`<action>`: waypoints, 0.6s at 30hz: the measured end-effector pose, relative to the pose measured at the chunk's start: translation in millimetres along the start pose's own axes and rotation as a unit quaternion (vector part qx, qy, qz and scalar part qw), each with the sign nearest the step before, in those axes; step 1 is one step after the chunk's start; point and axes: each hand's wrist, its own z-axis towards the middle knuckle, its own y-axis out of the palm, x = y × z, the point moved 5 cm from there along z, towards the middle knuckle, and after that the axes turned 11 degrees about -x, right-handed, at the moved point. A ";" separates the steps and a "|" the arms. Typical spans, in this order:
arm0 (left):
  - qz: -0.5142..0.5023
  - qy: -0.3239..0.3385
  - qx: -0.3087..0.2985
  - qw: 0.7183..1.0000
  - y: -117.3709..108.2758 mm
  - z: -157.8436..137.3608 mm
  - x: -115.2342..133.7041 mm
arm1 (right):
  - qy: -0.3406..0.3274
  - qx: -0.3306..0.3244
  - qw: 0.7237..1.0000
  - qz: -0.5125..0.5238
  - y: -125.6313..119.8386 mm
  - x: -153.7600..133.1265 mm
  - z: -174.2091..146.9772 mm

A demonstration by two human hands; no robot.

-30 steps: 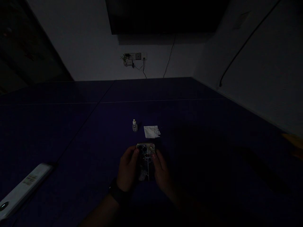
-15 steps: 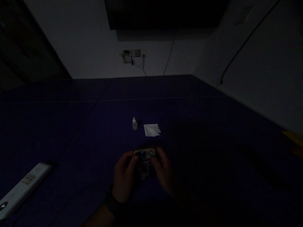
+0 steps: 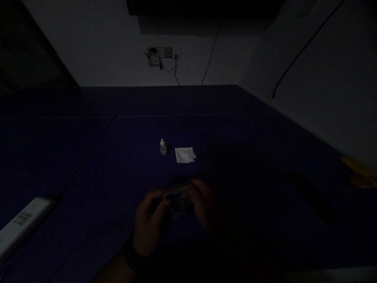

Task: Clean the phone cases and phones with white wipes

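One dark blue table (image 3: 126, 161) spreads below my left hand (image 3: 147, 226) and my right hand (image 3: 204, 202), which together grasp a phone (image 3: 179, 201) by its two sides. Beyond it lies a white tissue (image 3: 184, 155), beside a small bottle (image 3: 163, 149).

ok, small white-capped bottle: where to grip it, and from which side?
Probably pinch the bottle across its body, below the white cap, coming from the left. It stands upright, so its sides are exposed, and the white sheet lies just to its right. The left hand and right hand both hold the phone, so one would need freeing.
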 end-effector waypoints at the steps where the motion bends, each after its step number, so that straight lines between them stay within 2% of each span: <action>1: -0.006 -0.008 0.003 1.000 -0.6 0.6 -0.7 | -0.003 -0.007 1.000 -0.001 -0.4 -1.3 0.8; 4: -0.017 -0.021 0.000 1.000 -2.0 1.1 -0.8 | -0.030 0.001 1.000 -0.005 -3.6 -6.2 2.2; 7: -0.007 0.004 -0.023 1.000 -2.4 -0.2 2.2 | -0.051 -0.015 0.998 -0.018 -4.3 -9.6 3.0; 9: 0.000 0.022 -0.032 0.999 -2.3 -0.6 3.1 | -0.054 -0.033 0.998 -0.026 -3.7 -10.5 3.9; 11: -0.015 0.007 -0.023 1.000 -1.8 0.9 -0.3 | -0.038 -0.040 0.998 -0.018 -3.7 -8.8 5.4; 13: -0.075 -0.045 -0.006 0.996 0.2 4.7 -7.7 | -0.014 -0.032 0.999 0.016 -6.2 -5.2 7.6; 15: -0.180 -0.100 0.016 0.978 3.6 9.4 -14.9 | 0.012 -0.034 0.999 0.036 -9.6 -0.7 10.2; 18: -0.296 -0.123 0.054 0.946 5.2 16.0 -17.4 | 0.075 -0.049 0.996 0.004 -15.8 8.0 13.3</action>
